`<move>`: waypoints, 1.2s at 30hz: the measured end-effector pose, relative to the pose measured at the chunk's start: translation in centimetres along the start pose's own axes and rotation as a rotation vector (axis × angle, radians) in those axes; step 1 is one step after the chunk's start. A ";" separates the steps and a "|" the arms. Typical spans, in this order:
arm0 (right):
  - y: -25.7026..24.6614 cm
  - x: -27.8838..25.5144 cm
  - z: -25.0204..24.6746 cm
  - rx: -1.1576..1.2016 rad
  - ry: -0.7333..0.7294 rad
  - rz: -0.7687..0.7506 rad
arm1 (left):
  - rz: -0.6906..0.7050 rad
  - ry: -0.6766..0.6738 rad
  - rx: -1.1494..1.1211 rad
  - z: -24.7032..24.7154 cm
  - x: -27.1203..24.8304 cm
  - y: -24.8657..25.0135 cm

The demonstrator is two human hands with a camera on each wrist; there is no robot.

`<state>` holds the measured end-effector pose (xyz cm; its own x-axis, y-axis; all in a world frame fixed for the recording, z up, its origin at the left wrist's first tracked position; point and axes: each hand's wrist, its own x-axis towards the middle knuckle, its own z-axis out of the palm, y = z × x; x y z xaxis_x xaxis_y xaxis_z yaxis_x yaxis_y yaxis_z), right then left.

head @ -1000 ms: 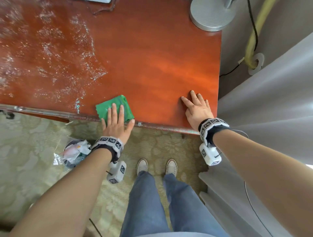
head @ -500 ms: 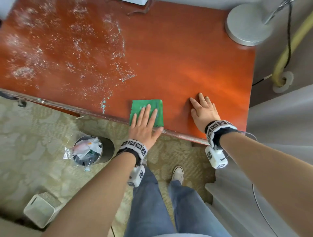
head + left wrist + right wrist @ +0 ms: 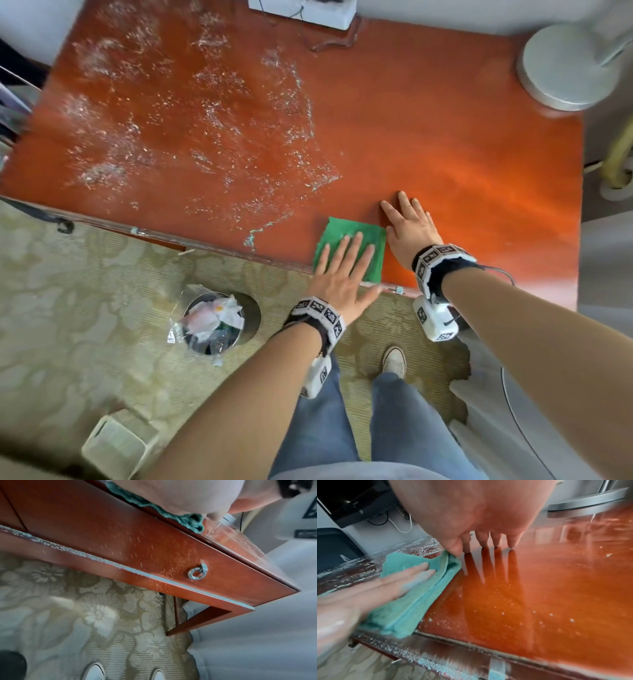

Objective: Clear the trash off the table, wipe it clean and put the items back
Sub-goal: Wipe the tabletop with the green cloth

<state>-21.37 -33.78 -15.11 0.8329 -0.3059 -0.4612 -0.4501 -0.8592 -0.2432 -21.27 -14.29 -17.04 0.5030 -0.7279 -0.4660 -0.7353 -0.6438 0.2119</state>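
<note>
A folded green cloth (image 3: pixel 356 236) lies at the near edge of the red-brown table (image 3: pixel 428 120). My left hand (image 3: pixel 344 270) presses flat on it with straight fingers; in the right wrist view the same left hand (image 3: pixel 373 588) covers the cloth (image 3: pixel 412 601). My right hand (image 3: pixel 407 226) rests flat on the tabletop right beside the cloth, its thumb touching the cloth's edge, and its fingers (image 3: pixel 496 539) point at the wet surface. White foam (image 3: pixel 191 130) covers the table's left half. In the left wrist view the cloth's edge (image 3: pixel 154 508) peeks over the table front under my palm.
A round grey lamp base (image 3: pixel 568 65) stands at the far right corner and a white box (image 3: pixel 301 10) at the back edge. On the patterned carpet sit a bin (image 3: pixel 215 322) full of trash and a small white basket (image 3: pixel 116 445). White curtain (image 3: pixel 603 308) hangs right.
My left hand has slid the green cloth to the right along the near edge until it meets my right hand. The right hand has stayed flat on the table.
</note>
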 end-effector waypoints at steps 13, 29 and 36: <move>-1.4 0.7 -0.3 0.027 0.007 0.103 | -0.324 0.053 -0.083 -3.3 1.0 -10.0; 3.9 6.6 -4.8 -0.004 0.025 0.056 | -0.451 0.100 -0.122 -5.8 7.2 -6.7; 6.7 11.1 -8.2 -0.040 -0.042 -0.085 | -0.142 0.000 -0.111 -5.8 12.2 4.9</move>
<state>-12.54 -46.28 -14.85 0.8530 -0.2144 -0.4758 -0.3647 -0.8971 -0.2494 -16.10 -27.66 -16.65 0.5981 -0.6277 -0.4982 -0.6021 -0.7622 0.2376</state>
